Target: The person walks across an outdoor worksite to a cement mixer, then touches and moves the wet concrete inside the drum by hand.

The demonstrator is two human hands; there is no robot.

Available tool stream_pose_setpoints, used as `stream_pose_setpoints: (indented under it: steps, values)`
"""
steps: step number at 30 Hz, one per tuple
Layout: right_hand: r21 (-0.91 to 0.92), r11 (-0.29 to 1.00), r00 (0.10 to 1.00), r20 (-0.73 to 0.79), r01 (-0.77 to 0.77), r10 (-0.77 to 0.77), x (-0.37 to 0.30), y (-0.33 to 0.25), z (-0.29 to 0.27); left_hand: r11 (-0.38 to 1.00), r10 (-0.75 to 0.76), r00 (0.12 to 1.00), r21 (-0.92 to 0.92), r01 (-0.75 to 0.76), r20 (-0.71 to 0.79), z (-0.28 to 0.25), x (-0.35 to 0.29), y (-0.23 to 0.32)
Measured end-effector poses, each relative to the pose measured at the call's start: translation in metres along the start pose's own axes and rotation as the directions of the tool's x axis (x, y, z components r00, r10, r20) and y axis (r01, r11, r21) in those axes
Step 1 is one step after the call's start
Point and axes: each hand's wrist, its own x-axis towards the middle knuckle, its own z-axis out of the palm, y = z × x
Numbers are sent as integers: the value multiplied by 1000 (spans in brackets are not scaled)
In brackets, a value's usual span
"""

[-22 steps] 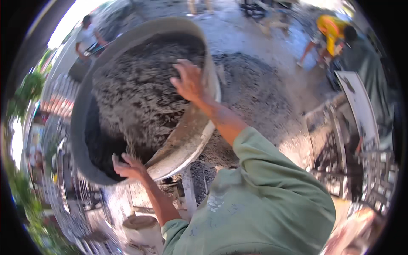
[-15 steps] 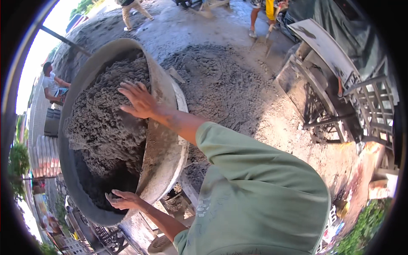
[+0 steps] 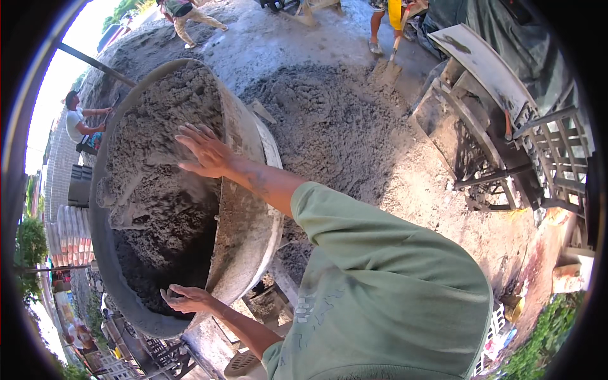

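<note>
A large round mixer drum point(image 3: 244, 228) is tilted toward the left, with wet grey concrete mix point(image 3: 158, 120) heaped and blurred by motion inside its wide mouth. My right hand point(image 3: 206, 152) is at the drum's near rim, over the mix, fingers spread and holding nothing visible. Lower down, my left hand point(image 3: 188, 299) is by the bottom of the rim, palm turned up and fingers loosely curved apart, with the dark hollow of the drum beyond it. Whether either hand touches the rim is hard to make out.
Grey mix point(image 3: 323, 120) is spread on the ground beyond the drum. A co-worker at the top right works a shovel point(image 3: 387, 71) there. Another person point(image 3: 81, 123) is at the far left, near stacked bags point(image 3: 71, 234). On the right stands a wooden frame with a board point(image 3: 484, 66).
The mix has shifted inside the drum, showing higher near the top. The co-worker's shovel has come down on the spread mix. The person at the left has raised their arms. My hands barely moved.
</note>
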Motion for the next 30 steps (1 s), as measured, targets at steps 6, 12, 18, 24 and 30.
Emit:
stream_pose_setpoints:
  steps: [6,12,18,24,30]
  values:
    - [35,997,995,81,-62,59,0,-2,-4,1000,-4,1000,-5,4,22,-1,0,0]
    - [33,999,999,28,-41,40,2,-2,-2,1000,-23,1000,10,23,-17,-2,-1,2]
    - [44,999,998,-55,13,-11,1,0,-1,998,-61,998,-2,61,-5,-1,-4,4]
    - [61,997,989,-137,57,-48,1,4,6,995,-94,995,28,93,16,-9,-4,13]
    - [41,998,990,-132,46,-40,2,4,2,997,-78,997,-11,78,-1,-7,-6,13]
